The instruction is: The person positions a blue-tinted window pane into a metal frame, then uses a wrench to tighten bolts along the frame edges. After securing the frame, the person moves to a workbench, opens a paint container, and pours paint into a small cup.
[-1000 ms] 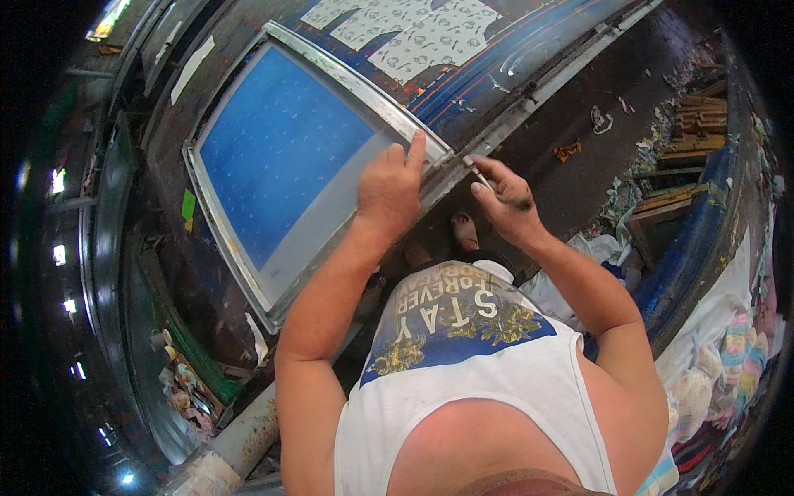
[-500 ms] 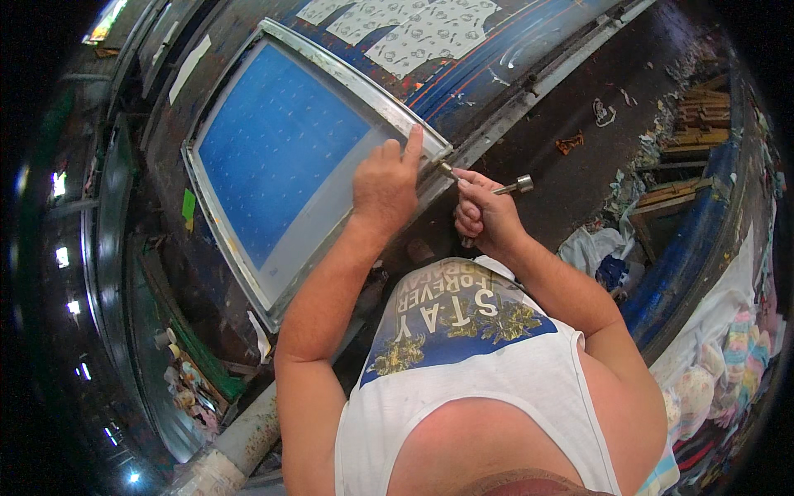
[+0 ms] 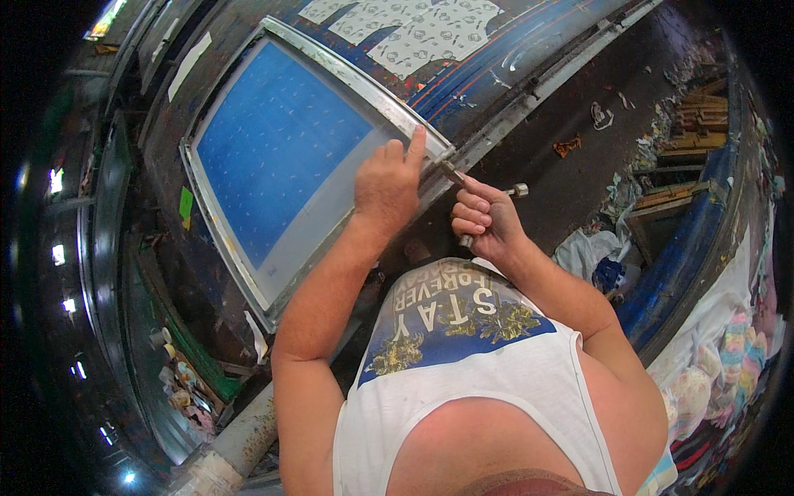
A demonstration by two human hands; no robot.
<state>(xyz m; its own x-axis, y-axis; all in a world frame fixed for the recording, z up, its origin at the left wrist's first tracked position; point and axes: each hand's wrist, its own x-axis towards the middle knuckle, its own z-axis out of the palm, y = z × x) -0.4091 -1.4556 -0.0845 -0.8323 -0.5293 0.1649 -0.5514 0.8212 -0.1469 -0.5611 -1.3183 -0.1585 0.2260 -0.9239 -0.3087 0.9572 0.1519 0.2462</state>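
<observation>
A silkscreen frame with pale metal sides and a blue mesh lies tilted across the dark table. My left hand rests on its near right part, index finger stretched along the rim and the other fingers bent, their tips hidden. In my right hand is a three-way socket wrench, its metal arms sticking out around the fingers. One arm reaches the frame's right corner, at a small metal fitting. Whether the socket sits on a bolt there is too small to tell.
Patterned white fabric pieces lie on the table beyond the frame. A metal rail runs along the table edge to the upper right. Wooden frames and crumpled cloth are on the right. A thick pipe stands lower left.
My right hand has turned the wrench a little, so its arms point differently and the fingers sit differently on it. My left hand stays almost in place.
</observation>
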